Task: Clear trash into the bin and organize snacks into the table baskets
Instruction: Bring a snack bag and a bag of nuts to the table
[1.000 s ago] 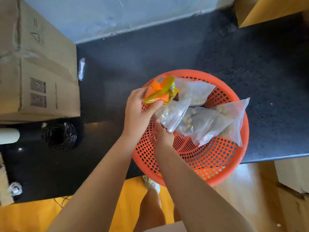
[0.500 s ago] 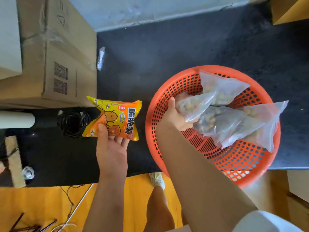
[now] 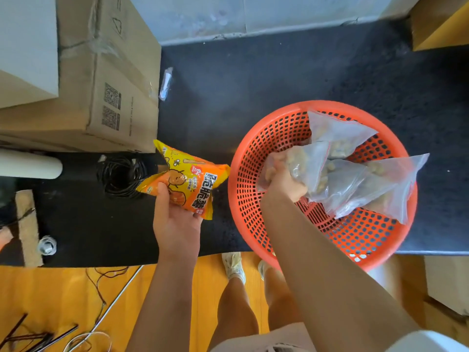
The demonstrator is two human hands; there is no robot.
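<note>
Yellow-orange snack packet (image 3: 189,182), Chinese lettering, in left hand (image 3: 175,219).

Cardboard box (image 3: 106,80) on black table (image 3: 253,80), coiled black cable (image 3: 121,176), white tube (image 3: 28,163), metal nut (image 3: 47,245)

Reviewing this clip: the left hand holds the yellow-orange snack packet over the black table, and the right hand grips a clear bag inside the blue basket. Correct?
Not quite: the basket is orange-red, not blue, as the head view shows. The left hand does hold the snack packet over the black table, and the right hand grips a clear bag inside it.

storeroom/workshop | cardboard boxes (image 3: 101,80) | cable coil (image 3: 121,176) | loose wires (image 3: 99,288)
</note>
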